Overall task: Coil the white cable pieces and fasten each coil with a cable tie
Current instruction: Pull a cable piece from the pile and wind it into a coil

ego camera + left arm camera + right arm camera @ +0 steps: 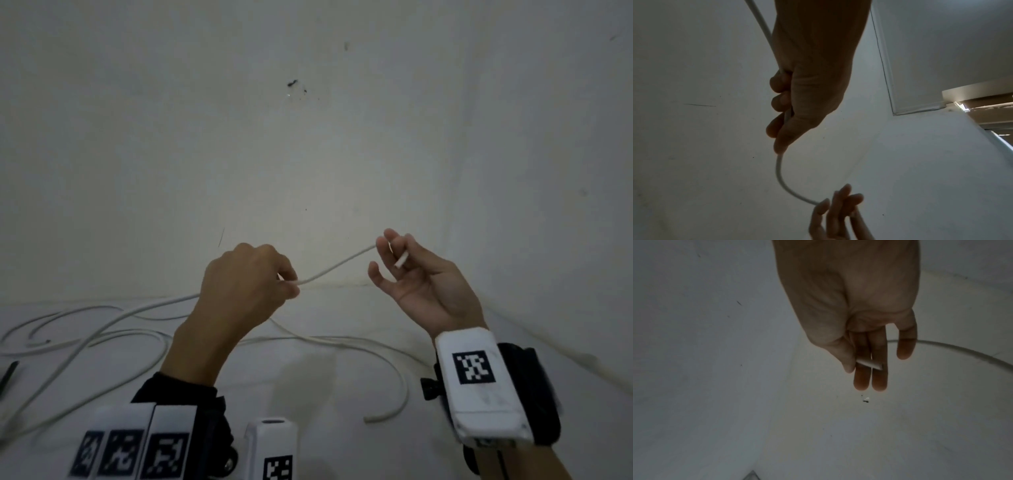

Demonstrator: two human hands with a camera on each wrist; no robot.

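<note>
Left hand: the left hand (245,286) is raised over the surface, back toward me, fingers curled round one white cable (337,265), thumb and forefinger pinching it where it leaves the fist at 3 o'clock.
Right hand: the right hand (416,284) is palm up at 3 o'clock of the left; the cable's cut end (401,259) lies across two fingers (861,376) under the thumb, which nips it; the other fingers stand loosely straight.
Held cable: one strand, slack, rising from the left fist toward 2 o'clock to the right hand; its other run drops from the left fist to the surface.
Loose cables: several white loops (102,334) lie on the pale surface (308,394), from 9 o'clock round to 5 o'clock of the hands; I cannot count separate pieces.
Free end: one (368,418) at 5 o'clock.
Dark strip: one thin black strip (8,373) at the 9 o'clock edge, too blurred to name.
Wall: one pale wall (308,154) at 12 o'clock, with one dark mark (293,83).
</note>
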